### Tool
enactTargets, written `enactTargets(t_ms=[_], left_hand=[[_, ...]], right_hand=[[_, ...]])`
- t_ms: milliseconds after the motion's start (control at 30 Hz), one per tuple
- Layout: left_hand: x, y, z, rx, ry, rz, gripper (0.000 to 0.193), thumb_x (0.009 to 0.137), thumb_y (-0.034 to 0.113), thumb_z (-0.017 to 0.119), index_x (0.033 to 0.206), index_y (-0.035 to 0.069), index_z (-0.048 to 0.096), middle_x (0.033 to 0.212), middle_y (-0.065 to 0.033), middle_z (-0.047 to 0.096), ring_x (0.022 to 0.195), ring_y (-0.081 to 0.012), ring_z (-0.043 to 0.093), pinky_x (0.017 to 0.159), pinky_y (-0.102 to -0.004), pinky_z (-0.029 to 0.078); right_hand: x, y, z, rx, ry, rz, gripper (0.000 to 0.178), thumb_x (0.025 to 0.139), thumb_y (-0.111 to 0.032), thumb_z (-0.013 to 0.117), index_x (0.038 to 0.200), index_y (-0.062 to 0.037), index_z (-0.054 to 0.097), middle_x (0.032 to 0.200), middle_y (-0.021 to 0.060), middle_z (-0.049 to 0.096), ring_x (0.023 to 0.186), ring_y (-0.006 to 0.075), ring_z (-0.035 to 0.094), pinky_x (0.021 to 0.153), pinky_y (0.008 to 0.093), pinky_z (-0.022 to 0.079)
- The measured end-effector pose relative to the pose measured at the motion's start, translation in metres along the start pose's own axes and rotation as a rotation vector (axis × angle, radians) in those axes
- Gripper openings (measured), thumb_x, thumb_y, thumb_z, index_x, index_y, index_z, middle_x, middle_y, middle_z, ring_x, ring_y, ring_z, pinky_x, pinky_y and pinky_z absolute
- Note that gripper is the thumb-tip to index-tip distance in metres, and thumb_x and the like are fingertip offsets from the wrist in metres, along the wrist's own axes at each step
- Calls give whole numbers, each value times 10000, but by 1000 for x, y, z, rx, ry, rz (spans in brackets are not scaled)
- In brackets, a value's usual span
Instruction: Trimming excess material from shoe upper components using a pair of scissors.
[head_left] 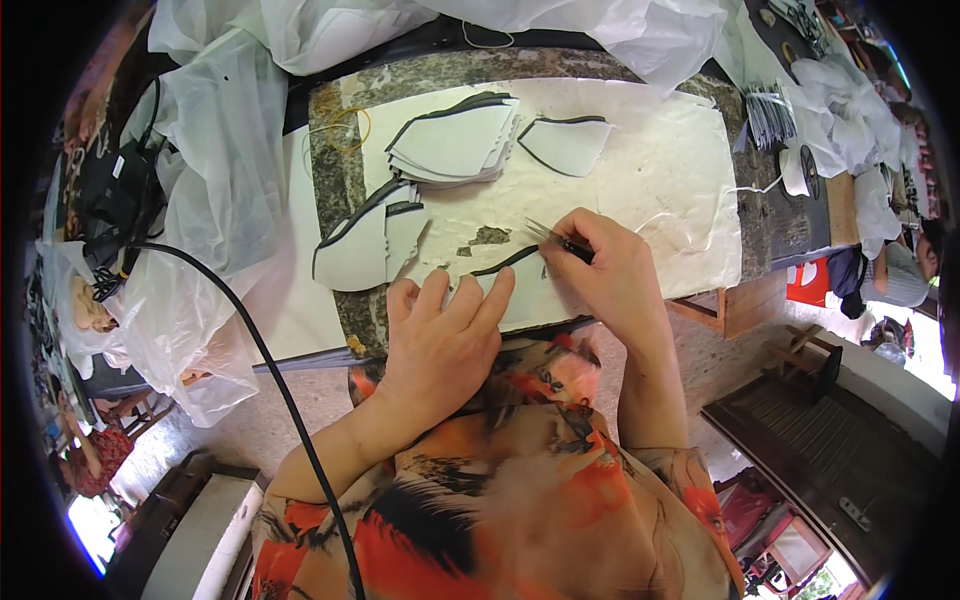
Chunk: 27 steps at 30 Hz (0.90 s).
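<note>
White-papered bench (pixel 690 200), cut stacks (pixel 455 140) parked clear. I see left hand (pixel 440 340) spread flat, pinning the black-edged piece (pixel 490 285) steady; right hand (pixel 610 275) pinches small snips (pixel 555 238) at its edge.

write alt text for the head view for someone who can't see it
A person's left hand presses a white cut piece with a black edge flat on a paper-covered board, while the right hand holds small snips over it. Stacks of similar pieces lie beyond, plastic sheeting at left.
</note>
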<state>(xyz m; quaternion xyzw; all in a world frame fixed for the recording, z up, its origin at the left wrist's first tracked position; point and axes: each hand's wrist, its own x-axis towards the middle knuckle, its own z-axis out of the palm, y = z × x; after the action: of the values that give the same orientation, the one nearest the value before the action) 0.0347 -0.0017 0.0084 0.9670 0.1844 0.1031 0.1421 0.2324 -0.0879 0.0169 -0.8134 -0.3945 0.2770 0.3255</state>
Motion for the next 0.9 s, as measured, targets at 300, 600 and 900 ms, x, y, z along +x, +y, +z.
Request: enactTargets(t_ms=[300,600,900], left_hand=[[14,7,-2,22,-59,11,555,797,167,660,1350,144,613,929,-18,486,906,-212,498,852,-441,378],[21,10,-6,-7,-148,-35,569,808,158,651,1375,174,614,943,-41,512,949,-248,515,893,-457,369],[23,6,3,-79,-93,-81,544,841,320,738,1349,160,625,1017,-60,544,982,-277,512,910,-468,356]], right_hand=[[2,5,-3,27,-16,56,174,876,-146,733,910,2,648,729,71,634,653,124,550,626,289,461],[1,5,-2,-24,10,53,199,868,-166,739,896,4,638,717,96,617,636,152,545,616,309,461],[-5,6,5,-146,53,25,204,878,-206,716,928,-27,630,802,144,653,694,277,618,657,365,492]])
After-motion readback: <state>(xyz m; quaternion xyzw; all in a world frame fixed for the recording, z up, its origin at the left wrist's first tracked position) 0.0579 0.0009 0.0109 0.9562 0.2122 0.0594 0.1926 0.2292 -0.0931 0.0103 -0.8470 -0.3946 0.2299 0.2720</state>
